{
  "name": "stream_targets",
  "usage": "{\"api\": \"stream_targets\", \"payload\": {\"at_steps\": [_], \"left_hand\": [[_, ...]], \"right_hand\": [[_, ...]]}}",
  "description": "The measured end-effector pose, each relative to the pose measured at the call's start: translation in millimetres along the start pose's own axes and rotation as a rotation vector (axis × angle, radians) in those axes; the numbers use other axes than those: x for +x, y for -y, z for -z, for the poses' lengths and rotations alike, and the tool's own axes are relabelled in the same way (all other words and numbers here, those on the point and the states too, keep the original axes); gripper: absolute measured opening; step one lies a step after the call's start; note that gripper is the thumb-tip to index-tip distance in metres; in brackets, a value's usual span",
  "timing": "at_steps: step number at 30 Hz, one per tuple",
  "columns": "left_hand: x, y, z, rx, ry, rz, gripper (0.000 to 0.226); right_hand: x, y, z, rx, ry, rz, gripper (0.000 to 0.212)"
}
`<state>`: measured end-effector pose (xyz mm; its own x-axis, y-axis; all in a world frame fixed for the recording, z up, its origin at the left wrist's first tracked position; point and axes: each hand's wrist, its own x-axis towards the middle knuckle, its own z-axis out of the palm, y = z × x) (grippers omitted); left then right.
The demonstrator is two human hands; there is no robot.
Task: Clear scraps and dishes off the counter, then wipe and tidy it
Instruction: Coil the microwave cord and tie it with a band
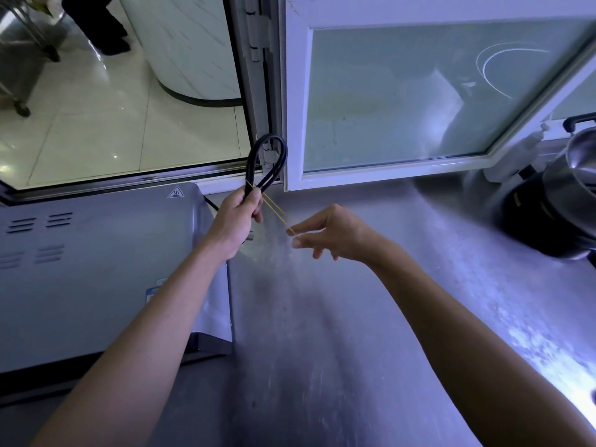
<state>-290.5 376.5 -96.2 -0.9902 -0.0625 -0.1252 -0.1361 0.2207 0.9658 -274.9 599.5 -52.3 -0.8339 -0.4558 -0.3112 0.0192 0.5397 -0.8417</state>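
Your worktop [338, 317] is a bare steel surface running away from you to the window frame [292, 101]. A grey appliance [96, 269] sits on its left part, and a dark pot [554, 204] stands at the right edge, cut off by the frame.

Your left hand [237, 217] grips a folded black cord [266, 162] above the appliance's right corner. The cord's loop points up and away from you, so its long axis runs roughly upright.

Your right hand [325, 232] pinches a yellow rubber band [277, 211], stretched taut down and right from the cord bundle. The right hand is the working hand; judge the wrap direction from the band's line.

The cord's lower run and plug are largely hidden behind your left hand.
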Motion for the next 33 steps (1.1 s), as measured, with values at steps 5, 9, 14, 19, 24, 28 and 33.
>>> {"api": "stream_targets", "payload": {"at_steps": [5,9,14,19,24,28,33], "left_hand": [[0,-1,-1,-0.006,-0.015,0.036,0.03],[-2,-4,-2,-0.026,-0.017,0.029,0.03],[-8,-6,-2,-0.057,-0.011,-0.014,0.031],[-14,-2,-5,-0.034,-0.02,-0.036,0.03],[-18,-3,-6,-0.007,-0.016,-0.103,0.032],[-24,-4,-9,0.017,-0.019,-0.167,0.029],[-34,0,-5,0.223,0.07,-0.269,0.022]], "right_hand": [[-13,3,-14,0.292,0.013,0.178,0.04],[-13,2,-32,0.679,-0.028,0.183,0.054],[-8,4,-57,1.304,-0.069,0.057,0.053],[-5,14,-61,1.626,-0.191,0.043,0.044],[0,22,-64,1.608,-0.293,0.012,0.046],[2,22,-61,1.562,-0.311,0.014,0.047],[-3,12,-37,1.276,-0.286,0.023,0.037]]}}
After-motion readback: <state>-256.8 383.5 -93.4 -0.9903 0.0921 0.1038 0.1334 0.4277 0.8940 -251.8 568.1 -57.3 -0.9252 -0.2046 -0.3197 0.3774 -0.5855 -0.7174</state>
